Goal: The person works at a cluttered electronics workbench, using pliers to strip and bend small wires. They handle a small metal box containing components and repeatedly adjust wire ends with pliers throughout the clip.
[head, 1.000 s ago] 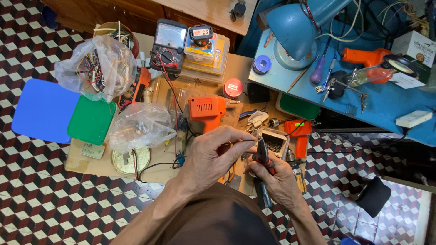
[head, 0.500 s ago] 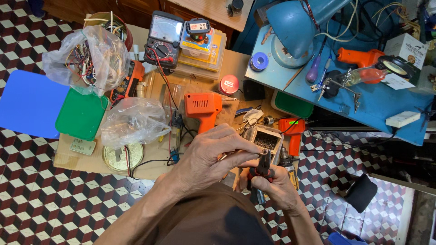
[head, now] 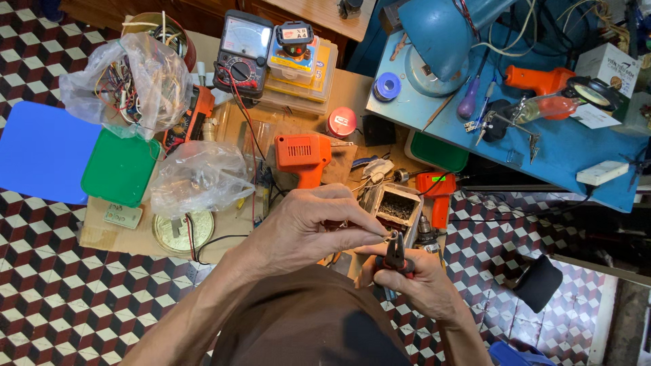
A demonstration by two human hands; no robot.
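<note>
Red-handled pliers (head: pixel 395 259) pinch a tiny metal part (head: pixel 392 236).

You see red-handled pliers (head: pixel 396 259), an orange plastic soldering gun (head: pixel 302 154), a blue metal lamp shade (head: pixel 441 27), a green square lid (head: pixel 121 168), a blue flat board (head: pixel 42 153), and a red, white and black cube-patterned tiled floor (head: pixel 61 305).
</note>
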